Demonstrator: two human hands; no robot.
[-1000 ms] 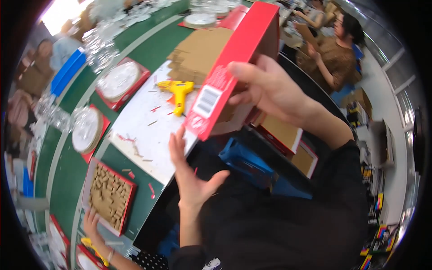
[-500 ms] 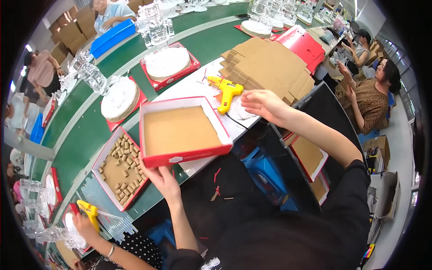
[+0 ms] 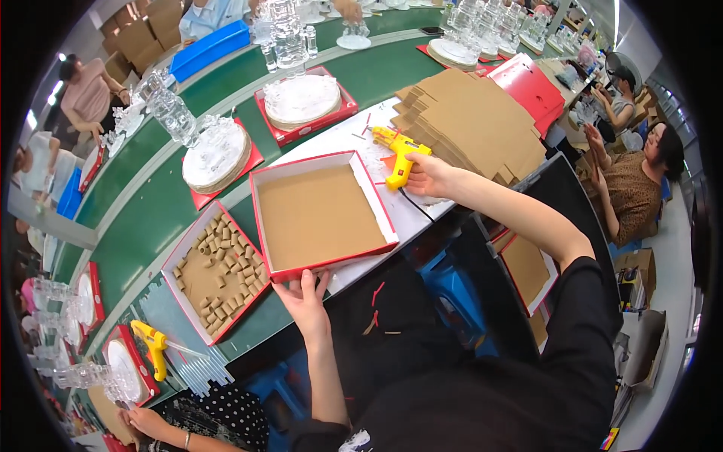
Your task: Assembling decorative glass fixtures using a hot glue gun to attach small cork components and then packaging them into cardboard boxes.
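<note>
My left hand (image 3: 307, 303) grips the near edge of a shallow red box (image 3: 339, 262) with white inner walls and a brown cardboard bottom. The box rests tilted at the table's near side, partly over a white board. At the board's right, my right hand (image 3: 431, 178) has its fingers around the handle of a yellow hot glue gun (image 3: 399, 154), whose black cord hangs toward me. Left of the red box, a second open box (image 3: 175, 265) holds many short brown cardboard tubes (image 3: 239, 264).
Flat brown cardboard sheets (image 3: 474, 124) are stacked at the right, with red sheets (image 3: 533, 94) behind. Clear ornaments on round white bases (image 3: 301, 99) stand farther back. Another yellow glue gun (image 3: 153, 346) lies at left, beside clear glue sticks (image 3: 197, 371) and a co-worker's hand (image 3: 147, 422).
My right hand has closed on the glue gun, where it was hovering open beside it. The red box has come down onto the table in my left hand. The co-worker's hand has left the other glue gun.
</note>
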